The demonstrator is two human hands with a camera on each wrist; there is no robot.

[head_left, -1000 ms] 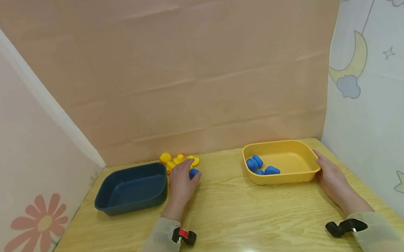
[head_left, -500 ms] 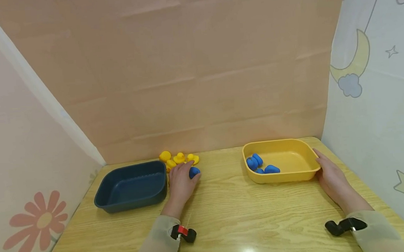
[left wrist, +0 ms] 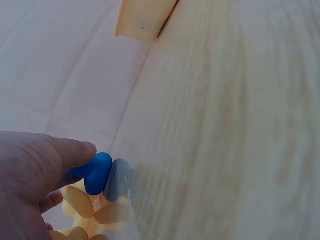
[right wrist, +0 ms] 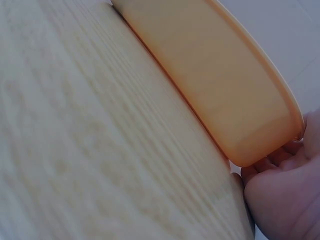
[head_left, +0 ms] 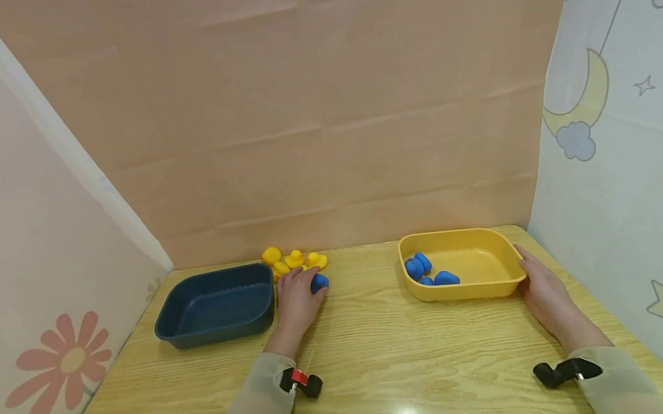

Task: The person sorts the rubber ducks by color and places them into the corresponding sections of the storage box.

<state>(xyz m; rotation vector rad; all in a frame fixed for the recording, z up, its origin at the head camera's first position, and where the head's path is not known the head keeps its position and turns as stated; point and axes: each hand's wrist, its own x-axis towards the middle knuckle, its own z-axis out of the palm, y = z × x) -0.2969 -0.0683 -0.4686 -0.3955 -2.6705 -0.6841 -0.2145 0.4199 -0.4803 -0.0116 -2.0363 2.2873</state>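
My left hand [head_left: 297,298] pinches a blue rubber duck [left wrist: 97,173] between thumb and fingers, low over the tabletop. In the head view that blue duck [head_left: 320,283] is partly hidden by the hand. Just beyond are several yellow rubber ducks [head_left: 294,259], some covered by the fingers. On the far right, my right hand [head_left: 545,288] holds the right end of a yellow basin [head_left: 476,292]. The right wrist view has its fingers [right wrist: 280,157] against the basin's outer end, below the rim. Several blue rubber ducks [head_left: 445,278] lie inside at the basin's left end.
A dark blue basin [head_left: 219,335] stands on the left, its right end close to the left hand and the yellow ducks. Bare wooden tabletop [head_left: 369,332] stretches between the two basins. A brown backdrop [head_left: 326,137] rises behind the table, with patterned sheets on both sides.
My left fingertips have lowered slightly and closed in around the blue duck. The right hand and both basins have stayed in place.
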